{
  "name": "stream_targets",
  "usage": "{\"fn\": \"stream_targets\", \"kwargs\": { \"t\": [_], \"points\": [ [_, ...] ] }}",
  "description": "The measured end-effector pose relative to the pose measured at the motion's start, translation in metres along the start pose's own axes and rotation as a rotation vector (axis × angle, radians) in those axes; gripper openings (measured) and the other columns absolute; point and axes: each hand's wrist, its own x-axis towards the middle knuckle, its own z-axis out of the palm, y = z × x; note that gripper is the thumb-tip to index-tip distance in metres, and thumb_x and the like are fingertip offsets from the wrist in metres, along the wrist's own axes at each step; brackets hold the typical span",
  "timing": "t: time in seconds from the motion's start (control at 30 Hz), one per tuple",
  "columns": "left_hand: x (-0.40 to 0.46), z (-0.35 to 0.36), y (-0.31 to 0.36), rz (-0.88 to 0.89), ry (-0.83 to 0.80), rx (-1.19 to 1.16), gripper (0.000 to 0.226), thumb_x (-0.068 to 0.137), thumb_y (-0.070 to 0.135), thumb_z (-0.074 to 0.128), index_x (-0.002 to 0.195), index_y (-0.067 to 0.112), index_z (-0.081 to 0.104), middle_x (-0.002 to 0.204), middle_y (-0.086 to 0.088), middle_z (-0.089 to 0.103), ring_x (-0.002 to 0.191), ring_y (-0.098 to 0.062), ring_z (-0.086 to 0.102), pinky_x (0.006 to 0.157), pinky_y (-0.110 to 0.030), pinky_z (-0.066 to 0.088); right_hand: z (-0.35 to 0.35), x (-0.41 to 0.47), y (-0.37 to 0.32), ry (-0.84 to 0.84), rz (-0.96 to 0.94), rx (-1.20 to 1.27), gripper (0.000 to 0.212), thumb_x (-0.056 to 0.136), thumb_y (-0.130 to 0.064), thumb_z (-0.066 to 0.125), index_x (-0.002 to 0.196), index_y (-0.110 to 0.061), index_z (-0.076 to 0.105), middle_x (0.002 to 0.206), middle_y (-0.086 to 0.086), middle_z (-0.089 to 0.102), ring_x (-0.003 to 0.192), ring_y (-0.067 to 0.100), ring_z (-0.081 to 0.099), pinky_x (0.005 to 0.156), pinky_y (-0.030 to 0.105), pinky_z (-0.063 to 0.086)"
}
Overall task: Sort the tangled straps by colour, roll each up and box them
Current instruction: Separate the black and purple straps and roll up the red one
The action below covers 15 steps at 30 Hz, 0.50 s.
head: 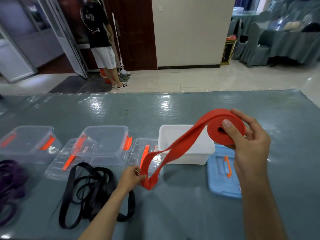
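- Head view: the right hand (249, 135) is gripping the rolled part of a red strap (181, 144), thumb lying across the face of the coil and fingers curling round its far edge, holding it in the air above the table (173, 108).
- The unrolled length of the red strap is hanging down and to the left from the coil, passing in front of the white box (187, 153), and is ending in a loop at the left hand.
- The left hand (133, 177) is pinching that lower loop between thumb and fingers, just above the table surface.
- A pile of black straps (83, 193) is lying loose on the table, partly under the left forearm.
- Purple straps (8, 181) are lying in a heap at the left edge.
- Two clear boxes with orange latches are standing in a row to the left of the white box: the left clear box (27, 144) and the middle clear box (103, 144).
- Clear lids (57, 168) are lying flat beside them.
- A blue lid (220, 175) with an orange handle is lying flat just right of the white box.
- A person (102, 42) is standing on the floor beyond the table, beside a mop (119, 54).
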Motion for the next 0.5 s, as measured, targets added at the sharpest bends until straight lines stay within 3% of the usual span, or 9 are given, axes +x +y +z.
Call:
{"fn": "stream_targets", "kwargs": {
  "t": [0.1, 0.23, 0.37, 0.5],
  "points": [
    [-0.004, 0.000, 0.000, -0.006, 0.086, 0.030, 0.012, 0.094, 0.009, 0.073, 0.092, 0.010, 0.062, 0.073, -0.009, 0.074, 0.046, -0.024, 0.070, 0.046, -0.035, 0.057, 0.006, 0.002, 0.002, -0.023, -0.025, -0.026, 0.042, 0.080, -0.033, 0.089, 0.120, -0.029, 0.077, 0.108, 0.005, 0.081, 0.099, 0.024, 0.079, 0.078, 0.025, 0.063],
    [-0.009, -0.001, -0.008, -0.010, 0.135, 0.020, 0.014, 0.105, 0.014, 0.058, 0.097, 0.010, 0.047, 0.086, -0.015, 0.067, 0.042, -0.027, 0.065, 0.036, -0.030, 0.048, 0.013, 0.003, 0.005, -0.051, -0.030, -0.049, 0.043, 0.079, -0.033, 0.088, 0.121, -0.029, 0.077, 0.108, 0.004, 0.081, 0.100, 0.024, 0.078, 0.080, 0.024, 0.062],
    [-0.012, -0.002, -0.016, -0.084, 0.218, 0.030, 0.016, 0.107, 0.013, 0.050, 0.094, 0.017, 0.040, 0.076, -0.011, 0.066, 0.041, -0.017, 0.061, 0.036, -0.024, 0.045, 0.017, 0.005, 0.009, -0.058, -0.035, -0.054, 0.042, 0.079, -0.033, 0.087, 0.120, -0.031, 0.077, 0.107, 0.002, 0.081, 0.098, 0.022, 0.079, 0.077, 0.022, 0.062],
    [-0.012, -0.006, -0.023, -0.147, 0.202, 0.062, 0.014, 0.106, 0.017, 0.050, 0.096, 0.016, 0.040, 0.064, -0.011, 0.070, 0.038, -0.016, 0.064, 0.039, -0.030, 0.049, 0.021, 0.009, 0.012, -0.066, -0.032, -0.027, 0.041, 0.080, -0.033, 0.087, 0.120, -0.031, 0.077, 0.108, 0.002, 0.081, 0.099, 0.020, 0.078, 0.080, 0.022, 0.062]
  ]
}}
